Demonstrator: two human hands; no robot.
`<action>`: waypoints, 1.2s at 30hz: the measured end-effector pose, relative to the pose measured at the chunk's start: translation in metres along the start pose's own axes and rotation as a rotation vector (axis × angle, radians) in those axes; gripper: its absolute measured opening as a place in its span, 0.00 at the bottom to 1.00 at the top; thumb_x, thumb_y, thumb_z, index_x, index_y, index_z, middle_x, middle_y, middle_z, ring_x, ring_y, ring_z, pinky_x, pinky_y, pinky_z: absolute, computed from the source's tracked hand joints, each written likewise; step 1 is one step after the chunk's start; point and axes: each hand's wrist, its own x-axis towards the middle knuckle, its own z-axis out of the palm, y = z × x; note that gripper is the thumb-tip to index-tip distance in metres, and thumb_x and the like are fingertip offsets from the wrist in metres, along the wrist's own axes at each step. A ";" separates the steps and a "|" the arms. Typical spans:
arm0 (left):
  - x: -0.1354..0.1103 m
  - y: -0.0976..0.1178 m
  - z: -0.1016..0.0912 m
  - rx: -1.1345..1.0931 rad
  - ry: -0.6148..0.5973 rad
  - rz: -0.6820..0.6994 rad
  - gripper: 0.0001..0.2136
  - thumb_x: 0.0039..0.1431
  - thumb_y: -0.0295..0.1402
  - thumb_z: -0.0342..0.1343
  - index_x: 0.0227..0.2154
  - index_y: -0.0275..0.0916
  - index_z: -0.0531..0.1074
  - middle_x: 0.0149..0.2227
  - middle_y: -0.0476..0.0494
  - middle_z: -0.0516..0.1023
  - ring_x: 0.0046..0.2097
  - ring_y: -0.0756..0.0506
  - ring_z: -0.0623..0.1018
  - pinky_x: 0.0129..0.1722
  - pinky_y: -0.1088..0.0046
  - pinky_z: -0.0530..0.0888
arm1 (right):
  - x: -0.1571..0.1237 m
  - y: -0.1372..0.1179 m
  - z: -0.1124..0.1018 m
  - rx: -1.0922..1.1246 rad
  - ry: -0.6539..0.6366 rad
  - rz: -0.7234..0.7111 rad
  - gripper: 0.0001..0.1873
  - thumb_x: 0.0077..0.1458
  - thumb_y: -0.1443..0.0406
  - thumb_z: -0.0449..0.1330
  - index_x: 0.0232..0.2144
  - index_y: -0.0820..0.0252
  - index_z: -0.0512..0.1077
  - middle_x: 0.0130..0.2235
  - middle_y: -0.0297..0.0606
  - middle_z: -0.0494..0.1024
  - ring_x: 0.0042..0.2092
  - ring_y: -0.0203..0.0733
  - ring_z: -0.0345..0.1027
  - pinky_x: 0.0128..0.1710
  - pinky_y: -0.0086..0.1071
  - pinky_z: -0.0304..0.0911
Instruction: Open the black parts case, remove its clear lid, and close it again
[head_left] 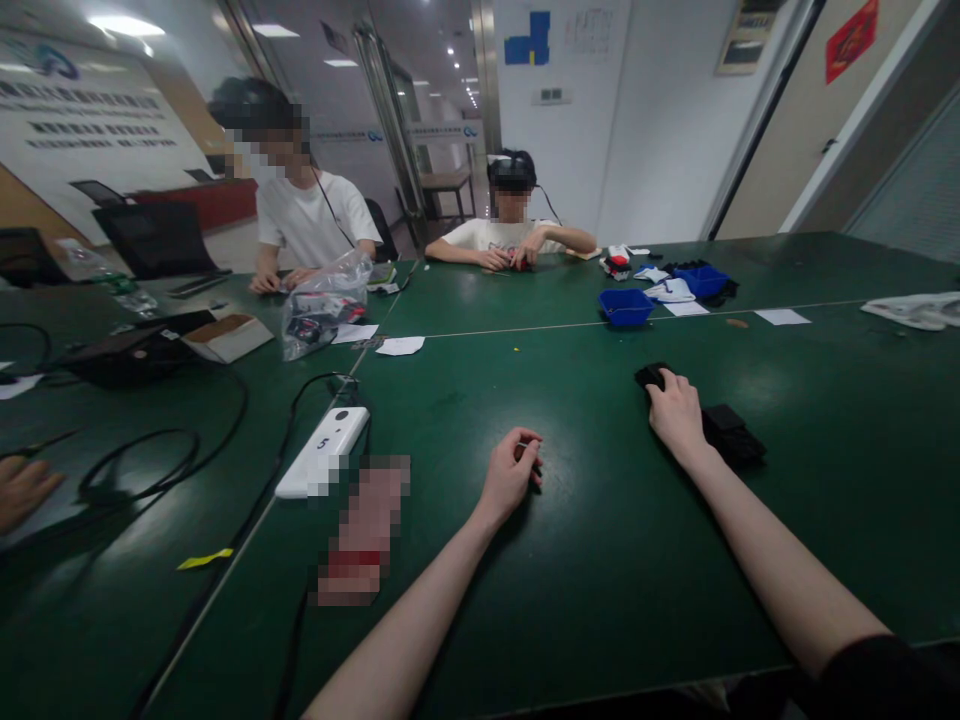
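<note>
My left hand point(511, 468) rests on the green table point(585, 560) near the middle, its fingers curled. Something small, dark and reddish shows between thumb and fingers, too little of it to name. Farther right, my right hand point(676, 412) is closed over a small black item point(649, 376), which looks soft like cloth; its far end sticks out past my fingertips. Just right of that wrist lies a flat stack of black pieces point(731, 436), partly hidden behind my forearm. Neither hand touches the other.
Left of my left arm lie a white power bank point(326, 452), a blurred-out pinkish object point(367, 530) and black cables point(244, 400). Farther off are a clear plastic bag point(322, 310) and blue trays point(626, 308). Two people sit opposite; another person's hand point(26, 492) shows at far left.
</note>
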 end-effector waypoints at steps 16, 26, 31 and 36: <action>0.000 0.000 -0.001 0.032 -0.012 -0.004 0.09 0.54 0.36 0.50 0.32 0.35 0.66 0.22 0.52 0.68 0.18 0.54 0.69 0.16 0.81 0.66 | -0.016 0.037 -0.064 0.011 -0.615 0.473 0.17 0.52 0.62 0.55 0.41 0.70 0.66 0.38 0.55 0.73 0.41 0.55 0.70 0.34 0.39 0.65; 0.000 0.002 0.000 0.020 -0.022 -0.026 0.09 0.54 0.36 0.50 0.32 0.35 0.66 0.22 0.51 0.67 0.19 0.54 0.69 0.16 0.81 0.66 | -0.011 0.009 -0.079 0.193 -0.253 0.239 0.29 0.54 0.53 0.50 0.53 0.64 0.62 0.44 0.53 0.72 0.43 0.53 0.69 0.36 0.41 0.66; 0.000 0.003 0.000 -0.002 -0.035 -0.031 0.10 0.54 0.36 0.49 0.34 0.34 0.68 0.26 0.48 0.69 0.22 0.53 0.70 0.17 0.80 0.69 | -0.020 -0.039 -0.069 0.734 -0.380 -0.012 0.28 0.57 0.55 0.48 0.55 0.63 0.61 0.51 0.49 0.71 0.45 0.46 0.68 0.44 0.38 0.63; 0.001 0.000 -0.001 -0.057 -0.084 -0.048 0.15 0.56 0.38 0.47 0.42 0.34 0.67 0.31 0.45 0.71 0.22 0.54 0.70 0.17 0.80 0.70 | -0.041 -0.079 -0.062 1.072 -0.554 -0.130 0.21 0.59 0.57 0.45 0.51 0.62 0.62 0.44 0.44 0.75 0.42 0.42 0.69 0.42 0.34 0.63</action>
